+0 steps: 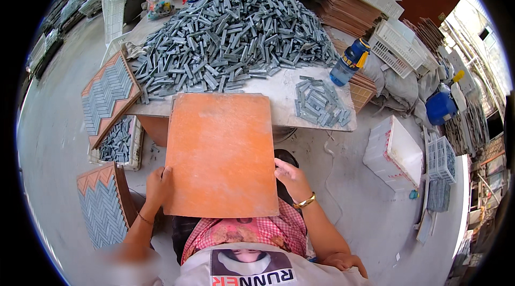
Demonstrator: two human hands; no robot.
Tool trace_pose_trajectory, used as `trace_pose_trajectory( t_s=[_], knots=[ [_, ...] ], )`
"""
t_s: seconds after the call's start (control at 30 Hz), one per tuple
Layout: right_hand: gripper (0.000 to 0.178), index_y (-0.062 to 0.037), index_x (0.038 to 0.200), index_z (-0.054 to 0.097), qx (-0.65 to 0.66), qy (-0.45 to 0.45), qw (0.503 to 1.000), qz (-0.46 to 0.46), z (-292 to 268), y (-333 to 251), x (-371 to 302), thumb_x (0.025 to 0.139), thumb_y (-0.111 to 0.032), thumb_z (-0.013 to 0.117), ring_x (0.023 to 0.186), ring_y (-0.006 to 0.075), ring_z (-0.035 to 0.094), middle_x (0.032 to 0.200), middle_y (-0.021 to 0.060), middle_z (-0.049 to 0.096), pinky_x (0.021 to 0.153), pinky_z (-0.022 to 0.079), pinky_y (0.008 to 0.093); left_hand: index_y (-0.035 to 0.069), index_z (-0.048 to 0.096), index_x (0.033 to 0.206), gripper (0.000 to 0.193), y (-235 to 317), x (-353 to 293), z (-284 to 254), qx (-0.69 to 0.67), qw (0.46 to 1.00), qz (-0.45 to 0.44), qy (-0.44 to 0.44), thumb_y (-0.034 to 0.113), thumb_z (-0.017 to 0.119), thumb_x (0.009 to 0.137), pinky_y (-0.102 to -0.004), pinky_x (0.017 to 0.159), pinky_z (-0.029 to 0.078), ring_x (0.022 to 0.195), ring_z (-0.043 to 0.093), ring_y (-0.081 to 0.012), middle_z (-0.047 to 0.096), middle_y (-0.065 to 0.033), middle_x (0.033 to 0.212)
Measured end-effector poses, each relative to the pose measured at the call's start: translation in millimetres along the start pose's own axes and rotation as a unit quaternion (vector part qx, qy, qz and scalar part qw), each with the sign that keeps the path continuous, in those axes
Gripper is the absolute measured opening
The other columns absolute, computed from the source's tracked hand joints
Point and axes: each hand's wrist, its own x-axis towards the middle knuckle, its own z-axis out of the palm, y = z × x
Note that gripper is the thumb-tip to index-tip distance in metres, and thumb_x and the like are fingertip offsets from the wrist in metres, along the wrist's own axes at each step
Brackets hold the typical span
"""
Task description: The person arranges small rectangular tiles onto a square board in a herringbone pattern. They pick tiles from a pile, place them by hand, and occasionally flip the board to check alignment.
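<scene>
In the head view, both hands grasp one flat orange board (pixel 221 154), held in front of the torso, over the lap. Clock directions run from its middle, 12 pointing away from the person. The board is close to rectangular; its slightly longer axis runs from 12 to 6, and its broad face is turned up, matte and streaked with pale dust. The left hand (pixel 159 187) grips the side edge at 8 o'clock; the right hand (pixel 292 178) has its fingertips at the opposite edge, around 4, above a smooth gold bangle (pixel 304 200). Fingers under the board are hidden. Below its 6 o'clock edge shows pink-and-white checked cloth (pixel 292 227).

At 12, a dusty whitish surface (pixel 281 88) carries a heaped pile of grey strips (pixel 236 34), short, straight-edged and stone-like, lying every way. A smaller cluster of strips (pixel 321 101) lies at 2, with a translucent blue bottle (pixel 348 63) just beyond it. At 10, a tilted panel (pixel 107 95) bears strips in a herringbone pattern with an orange zigzag border; a similar herringbone panel (pixel 101 208) is at 8. Between them, at 9, a white plastic crate (pixel 131 165) holds more loose strips
</scene>
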Motion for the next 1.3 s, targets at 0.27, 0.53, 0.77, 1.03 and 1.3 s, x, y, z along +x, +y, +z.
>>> trace_pose_trajectory(
  t_s=[0.27,0.53,0.77,1.03,1.3],
  knots=[
    [0.037,0.0009,0.122,0.048,0.171,0.106,0.979,-0.04,-30,28,-78,0.089,-0.014,0.054,0.107,0.0187,0.052,0.12,0.0115,0.054,0.091,0.042,0.0315,0.0,0.054,0.064,0.036,-18,17,10,-0.169,0.985,-0.038,-0.002,0.026,0.051,0.091,-0.0297,0.049,0.036,0.058,0.048,-0.0093,0.053,-0.0016,0.058],
    [0.035,0.0023,0.112,0.054,0.18,0.213,0.96,0.015,-32,62,-101,0.091,-0.026,0.051,0.092,0.0165,0.058,0.102,0.0114,0.061,0.079,0.048,0.0287,-0.002,0.05,0.117,0.037,83,-12,-51,-0.495,0.816,-0.147,-0.259,0.02,0.054,0.087,-0.028,0.076,0.051,0.091,0.062,-0.0202,0.058,-0.015,0.11],
    [0.041,0.0021,0.115,0.053,0.233,0.073,0.97,-0.002,-7,-28,-94,0.09,-0.03,0.051,0.09,0.0226,0.06,0.103,0.0154,0.062,0.079,0.048,0.0317,-0.008,0.054,0.092,0.034,213,-65,-16,-0.28,0.892,0.218,-0.281,0.024,0.048,0.082,-0.0366,0.054,0.047,0.057,0.058,-0.0286,0.058,-0.0185,0.067],
    [0.049,0.0036,0.105,0.056,-0.093,0.201,0.973,-0.072,-26,47,-40,0.093,-0.042,0.041,0.073,0.0105,0.054,0.083,0.0036,0.059,0.063,0.043,0.0236,-0.009,0.048,0.099,0.037,201,-86,27,-0.259,0.9,0.196,-0.291,0.024,0.046,0.084,-0.0428,0.058,0.047,0.064,0.058,-0.0407,0.057,-0.0271,0.073],
    [0.053,-0.0037,0.09,0.055,0.126,0.279,0.95,0.058,-82,106,1,0.092,-0.053,0.035,0.069,0.0156,0.053,0.079,0.0052,0.055,0.061,0.045,0.03,-0.008,0.045,0.115,0.05,201,-61,4,-0.256,0.762,0.299,-0.515,0.037,0.044,0.091,-0.0437,0.072,0.048,0.082,0.06,-0.0406,0.059,-0.0279,0.088]
  ],
)
